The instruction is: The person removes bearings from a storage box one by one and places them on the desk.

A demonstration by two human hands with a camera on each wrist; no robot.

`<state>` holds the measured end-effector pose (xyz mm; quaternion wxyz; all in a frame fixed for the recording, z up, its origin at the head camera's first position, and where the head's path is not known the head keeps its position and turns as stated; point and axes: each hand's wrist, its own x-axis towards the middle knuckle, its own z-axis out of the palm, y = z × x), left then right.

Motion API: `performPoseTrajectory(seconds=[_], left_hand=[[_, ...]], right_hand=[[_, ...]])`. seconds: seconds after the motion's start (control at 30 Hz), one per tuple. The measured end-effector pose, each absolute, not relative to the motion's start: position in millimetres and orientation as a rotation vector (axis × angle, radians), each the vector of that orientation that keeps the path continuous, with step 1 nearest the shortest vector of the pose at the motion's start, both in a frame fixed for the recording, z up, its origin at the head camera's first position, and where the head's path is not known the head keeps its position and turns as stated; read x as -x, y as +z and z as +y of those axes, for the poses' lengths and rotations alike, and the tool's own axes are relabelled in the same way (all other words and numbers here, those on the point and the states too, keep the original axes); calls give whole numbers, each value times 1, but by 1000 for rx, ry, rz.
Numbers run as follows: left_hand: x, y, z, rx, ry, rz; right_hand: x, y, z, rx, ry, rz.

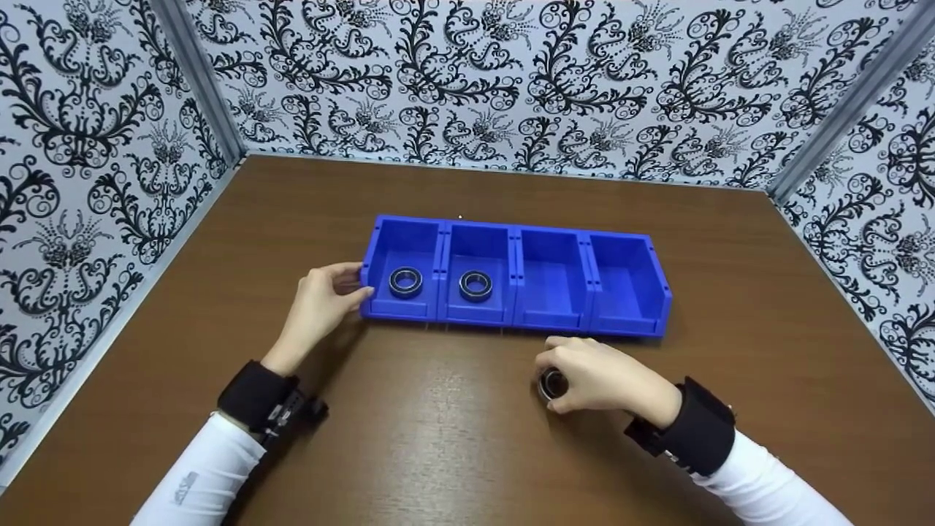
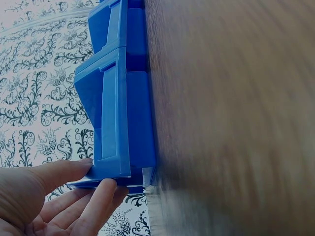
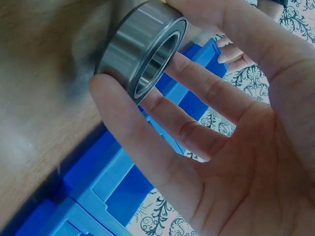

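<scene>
My left hand (image 1: 325, 303) grips the left end of a blue bin row (image 1: 478, 314), thumb at the front corner and fingers against the outer side wall. In the left wrist view, thumb and fingers pinch that blue wall (image 2: 115, 167). Just in front of the bins, my right hand (image 1: 603, 372) holds a metal ball bearing (image 3: 142, 46) between thumb and fingers, its ring tilted on edge. One black-rimmed bearing (image 1: 405, 283) lies flat in the leftmost compartment. Another bearing (image 1: 475, 286) lies in the second compartment. The two right compartments hold nothing.
Beneath everything is a brown wooden table (image 1: 438, 438). Patterned white-and-black wall panels (image 1: 475, 88) close off the back and both sides, joined by grey metal corner posts (image 1: 197, 80). Black bands (image 1: 259, 394) with small cameras wrap both wrists.
</scene>
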<state>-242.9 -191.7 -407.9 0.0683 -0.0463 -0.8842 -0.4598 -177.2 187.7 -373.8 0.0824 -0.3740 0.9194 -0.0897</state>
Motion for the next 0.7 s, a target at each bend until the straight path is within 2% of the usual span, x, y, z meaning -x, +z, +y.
performPoseTrajectory(seconds=[0.7], left_hand=[[242,-407,-191,132,-1396,-2663]], right_hand=[[176,-381,187,1111,-270,2737]])
